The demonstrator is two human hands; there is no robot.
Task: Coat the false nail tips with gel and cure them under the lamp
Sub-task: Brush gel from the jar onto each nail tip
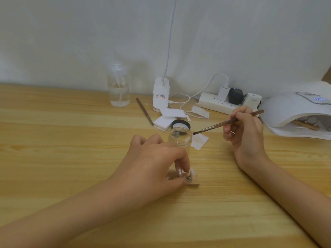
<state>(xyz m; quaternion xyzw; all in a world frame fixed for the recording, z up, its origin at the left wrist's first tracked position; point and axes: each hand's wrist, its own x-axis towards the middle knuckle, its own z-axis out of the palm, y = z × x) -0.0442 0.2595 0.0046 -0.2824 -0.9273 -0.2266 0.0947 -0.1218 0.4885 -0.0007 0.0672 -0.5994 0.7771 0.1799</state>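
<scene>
Brown-handled brush (215,126) pinched in our right hand (245,135); our left hand (157,158) pinches a small clear block (192,179) near a clear open jar (180,139).

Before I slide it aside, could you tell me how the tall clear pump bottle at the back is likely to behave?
The pump bottle is tall and narrow, so a push up high would probably tip it. The liquid fills about its lower half, so it is likely bottom-heavy and steadier pushed low. Its smooth wall may be slippery.
</scene>
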